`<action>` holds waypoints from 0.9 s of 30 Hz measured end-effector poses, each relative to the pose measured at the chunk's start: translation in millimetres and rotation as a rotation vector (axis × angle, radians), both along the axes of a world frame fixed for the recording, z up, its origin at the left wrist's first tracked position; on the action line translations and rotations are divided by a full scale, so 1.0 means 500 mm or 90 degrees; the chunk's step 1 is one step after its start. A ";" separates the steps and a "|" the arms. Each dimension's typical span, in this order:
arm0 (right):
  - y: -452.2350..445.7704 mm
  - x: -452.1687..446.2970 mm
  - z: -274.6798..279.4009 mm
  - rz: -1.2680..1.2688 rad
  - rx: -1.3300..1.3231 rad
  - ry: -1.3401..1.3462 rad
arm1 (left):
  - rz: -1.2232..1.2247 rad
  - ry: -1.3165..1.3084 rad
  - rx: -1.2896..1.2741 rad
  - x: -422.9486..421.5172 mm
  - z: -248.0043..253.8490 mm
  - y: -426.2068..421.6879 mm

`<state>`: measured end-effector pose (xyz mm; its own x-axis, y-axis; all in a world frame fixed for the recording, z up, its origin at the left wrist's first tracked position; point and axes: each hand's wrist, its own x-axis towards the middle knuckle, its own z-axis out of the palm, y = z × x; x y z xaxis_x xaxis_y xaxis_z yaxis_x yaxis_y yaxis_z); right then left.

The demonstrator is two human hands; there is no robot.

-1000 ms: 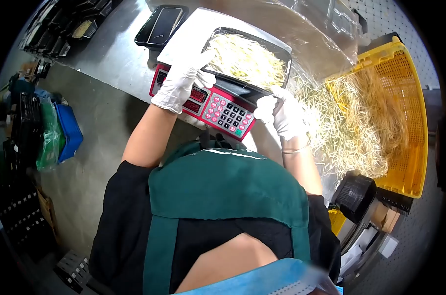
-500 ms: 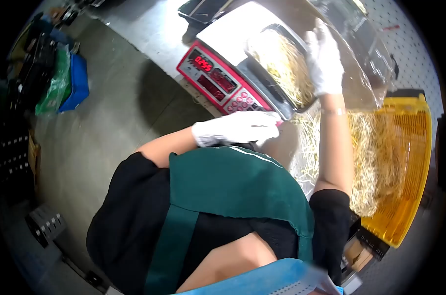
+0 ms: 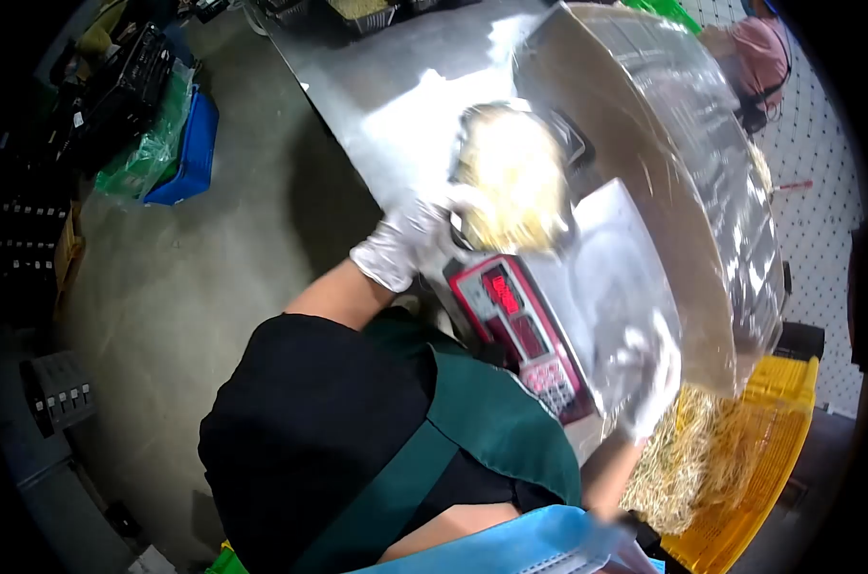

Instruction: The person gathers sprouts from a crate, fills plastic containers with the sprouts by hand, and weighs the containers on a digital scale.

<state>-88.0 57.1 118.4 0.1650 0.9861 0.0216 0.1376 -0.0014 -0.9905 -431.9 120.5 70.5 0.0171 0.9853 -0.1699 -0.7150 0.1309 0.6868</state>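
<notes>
My left hand (image 3: pixel 410 234), in a white glove, grips the near left edge of a black tray (image 3: pixel 570 230) heaped with pale bean sprouts (image 3: pixel 512 177). The tray is above the far left end of a red and white digital scale (image 3: pixel 578 407), over the steel table; motion smears it. At the scale's right end is my gloved right hand (image 3: pixel 654 378), its fingers apart and slightly blurred, with nothing visible in them. The scale's pale platform (image 3: pixel 625 253) carries no tray. Its red digits are too blurred to read.
Right of the scale stands a plastic-lined cardboard box (image 3: pixel 645 105). A yellow crate (image 3: pixel 788 440) with loose sprouts is at the lower right. Filled trays (image 3: pixel 362 14) stand at the table's far end. A blue bin (image 3: pixel 190 153) is on the floor; another person (image 3: pixel 761 57) is at upper right.
The sprout tray has left the scale and moved left, now in my left hand. My right hand has come off the tray's side and moved toward me. The view has turned.
</notes>
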 end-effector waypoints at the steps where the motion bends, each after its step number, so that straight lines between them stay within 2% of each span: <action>1: -0.013 0.003 -0.002 -0.078 0.010 -0.046 | 0.060 0.042 -0.019 -0.068 0.015 0.031; 2: -0.027 0.008 -0.003 -0.157 0.020 -0.094 | 0.148 0.082 0.100 -0.129 -0.003 0.089; 3: -0.045 0.033 -0.007 -0.202 -0.023 -0.115 | 0.185 0.191 0.037 -0.211 -0.025 0.144; 4: -0.060 0.054 -0.007 -0.249 -0.068 -0.136 | 0.220 0.187 0.071 -0.267 -0.027 0.208; 5: -0.072 0.063 -0.005 -0.276 -0.055 -0.130 | 0.218 0.307 0.039 -0.355 -0.048 0.273; 6: -0.079 0.062 -0.004 -0.306 -0.040 -0.124 | 0.246 0.315 0.054 -0.408 -0.042 0.342; 7: -0.082 0.046 0.011 -0.322 -0.050 -0.139 | 0.285 0.571 0.172 -0.465 -0.057 0.404; 8: -0.087 0.037 0.016 -0.332 -0.051 -0.145 | 0.242 0.305 0.061 -0.506 -0.059 0.464; 10: -0.092 0.030 0.021 -0.341 -0.084 -0.202 | 0.293 0.292 -0.120 -0.545 -0.068 0.518; 12: -0.116 0.043 0.011 -0.323 -0.161 -0.222 | 0.488 0.293 -0.177 -0.519 -0.072 0.526; 14: -0.148 0.058 -0.025 -0.323 -0.105 -0.175 | 0.448 0.185 0.057 -0.490 -0.137 0.475; 16: -0.183 0.076 -0.052 -0.335 -0.079 -0.238 | 0.369 0.202 0.124 -0.383 -0.143 0.387; 17: -0.192 0.071 -0.050 -0.353 -0.067 -0.318 | 0.323 0.201 0.119 -0.332 -0.142 0.340; 18: -0.206 0.074 -0.051 -0.371 -0.071 -0.326 | 0.291 0.165 0.078 -0.285 -0.132 0.307; 20: -0.253 0.141 -0.086 -0.389 -0.067 -0.401 | 0.242 0.035 0.049 -0.193 -0.098 0.257; 22: -0.309 0.198 -0.086 -0.443 -0.137 -0.528 | 0.127 0.094 0.227 -0.118 -0.095 0.253; 24: -0.369 0.273 -0.053 -0.466 -0.117 -0.806 | 0.129 0.301 0.185 -0.021 -0.053 0.208; 26: -0.470 0.400 -0.030 -0.590 -0.073 -0.830 | 0.013 0.481 0.165 0.034 -0.022 0.168; 27: -0.527 0.456 -0.010 -0.684 -0.136 -0.917 | 0.003 0.534 0.222 0.061 -0.021 0.147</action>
